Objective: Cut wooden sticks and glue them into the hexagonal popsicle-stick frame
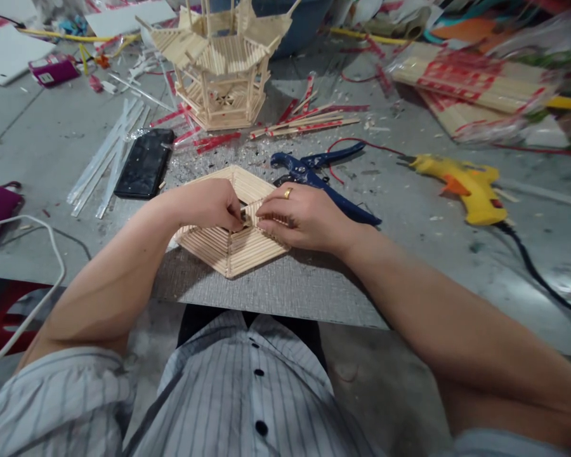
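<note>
In front of me on the table lies a hexagonal panel of thin wooden sticks, with an opening at its middle. My left hand is closed in a pinch at that opening; whatever small piece is between its fingertips is mostly hidden. Bent over the panel's right side, my right hand grips it with fingers pressed against the sticks, a ring on one finger. Behind my right hand lie dark blue cutters with their handles apart.
A wooden-stick pavilion model stands at the back. A yellow glue gun lies to the right, its cord trailing off. Left are a black phone and clear glue sticks. Loose sticks and packaged sticks lie farther back.
</note>
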Available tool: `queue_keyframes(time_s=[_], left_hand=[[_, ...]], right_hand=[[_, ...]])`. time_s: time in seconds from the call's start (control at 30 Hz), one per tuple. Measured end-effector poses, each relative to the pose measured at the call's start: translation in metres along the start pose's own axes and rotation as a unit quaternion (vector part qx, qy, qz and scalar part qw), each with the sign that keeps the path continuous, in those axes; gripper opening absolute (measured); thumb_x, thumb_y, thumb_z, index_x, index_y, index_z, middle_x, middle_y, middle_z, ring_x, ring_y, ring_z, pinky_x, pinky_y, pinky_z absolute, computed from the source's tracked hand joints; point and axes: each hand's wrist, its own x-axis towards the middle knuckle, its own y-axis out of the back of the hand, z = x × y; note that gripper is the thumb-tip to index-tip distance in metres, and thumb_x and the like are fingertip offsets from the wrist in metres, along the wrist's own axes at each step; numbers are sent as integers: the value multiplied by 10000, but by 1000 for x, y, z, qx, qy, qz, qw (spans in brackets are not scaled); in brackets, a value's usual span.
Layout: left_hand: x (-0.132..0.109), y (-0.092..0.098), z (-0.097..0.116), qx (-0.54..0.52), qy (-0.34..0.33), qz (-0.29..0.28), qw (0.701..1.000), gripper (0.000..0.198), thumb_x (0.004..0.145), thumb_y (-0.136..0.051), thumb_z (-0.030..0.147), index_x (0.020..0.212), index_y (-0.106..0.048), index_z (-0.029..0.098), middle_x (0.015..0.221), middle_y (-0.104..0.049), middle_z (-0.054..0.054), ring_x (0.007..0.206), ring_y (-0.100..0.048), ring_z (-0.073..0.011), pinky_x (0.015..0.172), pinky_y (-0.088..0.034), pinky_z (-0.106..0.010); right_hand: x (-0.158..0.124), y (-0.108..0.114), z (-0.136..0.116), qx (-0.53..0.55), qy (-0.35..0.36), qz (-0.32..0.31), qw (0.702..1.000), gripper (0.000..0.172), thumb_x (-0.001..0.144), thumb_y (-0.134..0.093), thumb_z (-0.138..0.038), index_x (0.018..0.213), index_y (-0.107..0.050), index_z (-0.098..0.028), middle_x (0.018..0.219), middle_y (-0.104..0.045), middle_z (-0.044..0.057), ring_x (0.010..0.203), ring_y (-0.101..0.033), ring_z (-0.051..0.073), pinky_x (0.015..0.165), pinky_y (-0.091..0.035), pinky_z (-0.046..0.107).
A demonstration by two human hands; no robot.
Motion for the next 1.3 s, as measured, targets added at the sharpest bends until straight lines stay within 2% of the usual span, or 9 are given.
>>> queue_keyframes(time_s=[0.23,0.43,0.6,0.87,1.17,1.3], left_hand=[[4,-2,-3,-9,-1,-18,1000,233,713,-626,294,833,-791,180,731,-719,-5,663,-534,-115,667,-326,-240],[2,2,-2,15,9,-38,999,249,726,-621,293,850,-788,156,742,-719,-13,678,-540,-115,674,-319,-236],[5,-1,-5,7,-13,-27,1000,256,749,-614,294,868,-787,149,766,-733,-32,664,-531,-114,669,-330,-240],[8,-4,-7,-16,-1,-19,1000,198,722,-658,282,813,-791,167,721,-725,-3,638,-531,-99,653,-319,-221],[8,-3,-6,-17,8,-21,1000,216,719,-655,284,850,-799,191,773,-739,-2,672,-546,-108,675,-321,-222],[8,-3,-5,-11,7,-23,1000,227,723,-645,279,865,-799,192,786,-742,-5,685,-554,-113,682,-324,-226]], right_hand=[[1,0,-2,-5,2,-11,1000,261,912,-500,-309,943,-728,-187,930,-698,104,863,-596,220,786,-475,370],[0,-9,-2,9,41,1,999,257,920,-504,-299,896,-743,-210,933,-690,85,872,-589,209,779,-450,373],[-1,-10,-2,10,61,16,998,249,915,-516,-288,879,-751,-213,930,-695,75,870,-597,203,771,-451,368],[-1,-10,-2,17,71,23,997,225,894,-532,-260,887,-750,-204,929,-701,74,864,-607,205,763,-465,367],[0,-10,0,18,84,54,995,206,878,-548,-248,861,-738,-171,892,-698,87,843,-605,203,750,-490,356],[0,-10,0,16,80,47,996,209,881,-537,-247,866,-738,-193,898,-700,78,842,-602,198,755,-493,361]])
